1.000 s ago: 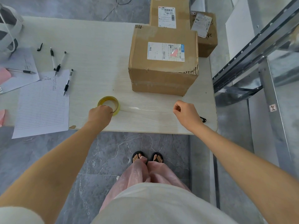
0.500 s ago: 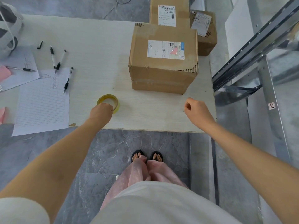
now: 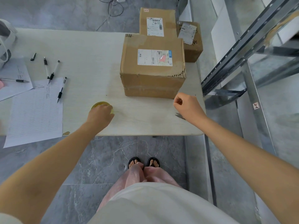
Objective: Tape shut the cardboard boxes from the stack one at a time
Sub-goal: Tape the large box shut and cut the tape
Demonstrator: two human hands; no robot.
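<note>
Pale wooden worktop (image 3: 90, 50) holds a big brown cardboard box (image 3: 152, 81) on its right side. The left hand (image 3: 100, 114) grips a round yellow tape roll (image 3: 98, 104). The right hand (image 3: 187, 105) is curled; whether it holds tape is unclear. Tape looks thin and sticky: hold its end.

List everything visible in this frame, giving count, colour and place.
cardboard boxes: at least three, brown, far right of the table
tape roll: one, yellow, near front edge
pens: four, black and white, left side
paper sheets: two, white, left edge
scissors: one, metal, by the right wrist
table: one, pale wood
rack: one, grey metal, right
left hand: grips the tape roll
right hand: fingers curled, contents unclear
</note>
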